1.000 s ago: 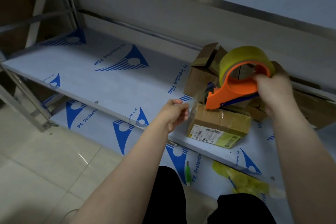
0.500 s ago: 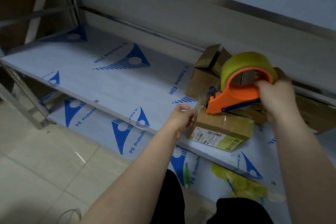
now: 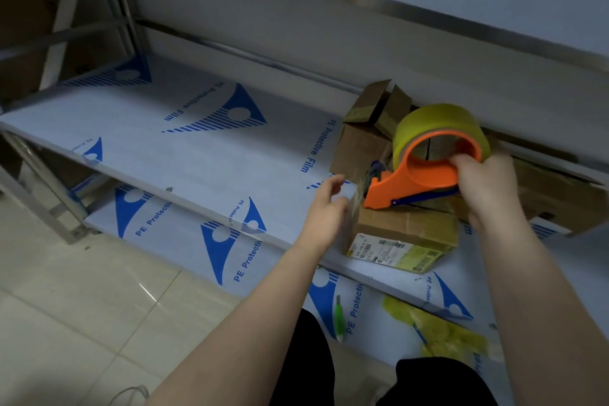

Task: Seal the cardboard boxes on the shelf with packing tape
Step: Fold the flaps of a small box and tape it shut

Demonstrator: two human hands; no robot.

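- well, head view: the right hand [image 3: 487, 188] curls round the orange tape dispenser [image 3: 412, 189], fingers hooked through its ring, so the grip is closed tight on the tool.
- a roll of yellowish packing tape [image 3: 428, 119] sits on that ring, tilted up toward the back of the shelving.
- the dispenser's nose, which has a dark blue part, comes down on the top left edge of a small cardboard box [image 3: 405, 229].
- this box lies flat on the middle shelf [image 3: 197, 158], near its front edge. a printed label [image 3: 392, 249] faces the camera, the flaps are down, and some glossy tape shows on top.
- the left hand [image 3: 326, 208] is at the box's left end, fingers loosely spread and thumb lifted. it pinches nothing that can be made out, and the hand itself hides whether its fingertips press the cardboard.
- an open box [image 3: 362, 138] with raised flaps stands behind, against the back wall and just beside the roll.
- another brown box [image 3: 560, 204] lies to the right, partly behind the right wrist.
- on the lower shelf [image 3: 197, 250] lie a green pen-like tool [image 3: 338, 318] and a crumpled wad of yellowish tape [image 3: 438, 333], apart from each other.
- both shelves wear white film printed in blue with "pe protective film".
- pale floor tiles [image 3: 66, 323] fill the left, and black-clad knees [image 3: 306, 362] show at the bottom edge.
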